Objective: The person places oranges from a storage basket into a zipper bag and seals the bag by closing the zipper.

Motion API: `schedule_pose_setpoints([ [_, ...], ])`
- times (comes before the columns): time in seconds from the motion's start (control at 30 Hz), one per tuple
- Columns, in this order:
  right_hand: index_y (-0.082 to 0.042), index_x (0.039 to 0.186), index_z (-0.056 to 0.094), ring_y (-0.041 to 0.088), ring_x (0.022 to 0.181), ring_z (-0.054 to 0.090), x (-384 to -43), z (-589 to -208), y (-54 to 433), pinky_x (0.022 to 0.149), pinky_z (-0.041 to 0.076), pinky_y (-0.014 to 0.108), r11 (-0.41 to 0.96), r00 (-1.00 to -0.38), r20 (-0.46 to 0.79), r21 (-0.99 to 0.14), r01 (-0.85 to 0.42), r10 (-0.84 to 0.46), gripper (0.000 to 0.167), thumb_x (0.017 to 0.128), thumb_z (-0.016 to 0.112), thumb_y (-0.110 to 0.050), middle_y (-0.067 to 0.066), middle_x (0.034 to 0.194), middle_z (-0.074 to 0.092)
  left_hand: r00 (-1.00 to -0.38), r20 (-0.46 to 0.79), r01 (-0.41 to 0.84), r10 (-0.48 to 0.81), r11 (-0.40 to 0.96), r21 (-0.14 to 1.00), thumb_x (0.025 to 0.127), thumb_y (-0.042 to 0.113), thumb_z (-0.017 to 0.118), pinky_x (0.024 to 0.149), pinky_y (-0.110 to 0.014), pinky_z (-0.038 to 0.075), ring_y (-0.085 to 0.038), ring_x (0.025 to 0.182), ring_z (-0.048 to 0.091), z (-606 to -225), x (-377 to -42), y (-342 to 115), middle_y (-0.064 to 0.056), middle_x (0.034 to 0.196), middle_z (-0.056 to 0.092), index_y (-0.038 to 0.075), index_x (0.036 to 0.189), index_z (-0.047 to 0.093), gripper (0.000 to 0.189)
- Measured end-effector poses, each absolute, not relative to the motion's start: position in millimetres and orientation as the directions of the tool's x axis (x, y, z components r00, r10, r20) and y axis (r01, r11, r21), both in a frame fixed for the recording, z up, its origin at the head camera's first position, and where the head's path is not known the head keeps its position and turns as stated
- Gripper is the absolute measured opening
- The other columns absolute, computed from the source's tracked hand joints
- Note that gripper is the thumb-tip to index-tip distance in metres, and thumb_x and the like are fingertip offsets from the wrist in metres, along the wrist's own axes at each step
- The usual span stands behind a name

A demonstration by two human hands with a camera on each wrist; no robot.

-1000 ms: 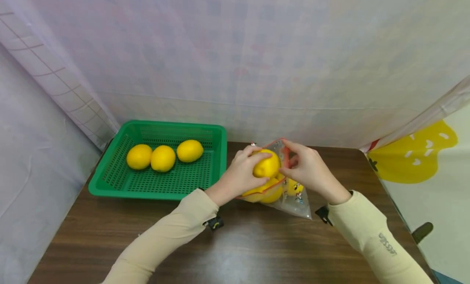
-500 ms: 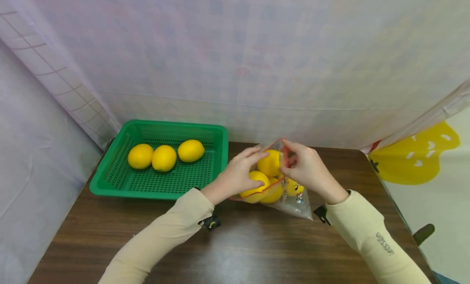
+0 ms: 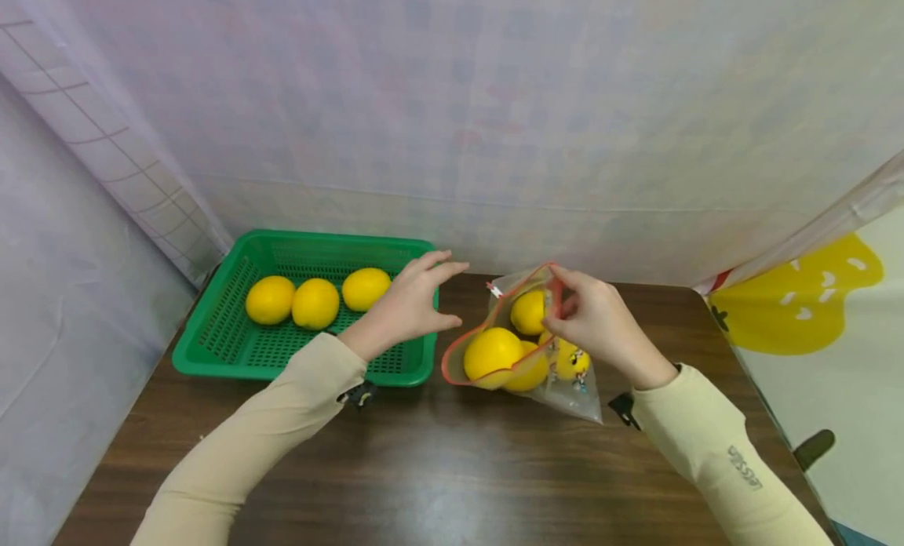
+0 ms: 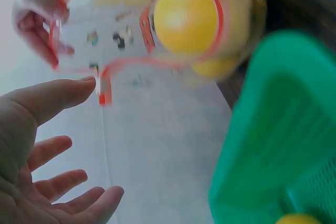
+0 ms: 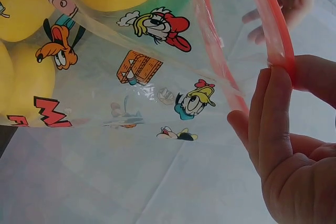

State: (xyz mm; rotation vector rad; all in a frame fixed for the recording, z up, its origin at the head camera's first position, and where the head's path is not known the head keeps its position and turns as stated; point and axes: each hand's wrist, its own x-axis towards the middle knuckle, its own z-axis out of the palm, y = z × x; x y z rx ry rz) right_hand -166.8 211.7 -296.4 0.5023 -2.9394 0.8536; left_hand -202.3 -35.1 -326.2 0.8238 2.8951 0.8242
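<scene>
My right hand (image 3: pixel 596 318) pinches the red-edged mouth of a clear zip bag (image 3: pixel 575 401) printed with cartoon figures. The bag's mouth gapes toward the left, and several lemons (image 3: pixel 492 354) lie inside it. In the right wrist view the fingers grip the red zip strip (image 5: pixel 278 40). My left hand (image 3: pixel 406 303) holds nothing; its fingers are spread, above the right side of a green basket (image 3: pixel 311 373). Three lemons (image 3: pixel 315 303) lie in that basket, the rightmost partly behind the left hand. A white and red zip slider (image 4: pixel 104 90) hangs at the bag's edge.
Basket and bag stand on a dark wood table (image 3: pixel 452 475). A pale curtain (image 3: pixel 459 138) hangs right behind it. On the right, a white cloth with a yellow print (image 3: pixel 798 303) hangs by the table's edge.
The left hand has let go of a lemon inside the bag and moved left, over the basket's edge. The bag's mouth has widened at the left. The right hand has barely moved.
</scene>
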Motion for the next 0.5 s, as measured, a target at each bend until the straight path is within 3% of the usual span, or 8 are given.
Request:
schedule_pose_setpoints([
  [0.5,0.009,0.132,0.039,0.014,0.062,0.059,-166.1,-296.4,211.1,0.053,0.047,0.026,0.796,-0.947,0.126,-0.516,-0.317,-0.295,0.066,0.073,0.067,-0.003,0.009,0.077,0.060,-0.916,0.021,0.368,0.400,0.819,0.441,0.072,0.027,0.077,0.102,-0.049,0.031,-0.037,0.128,0.030,-331.6,-244.9,-77.8,-0.016,0.143,0.030,0.009,0.135,0.043,0.074],
])
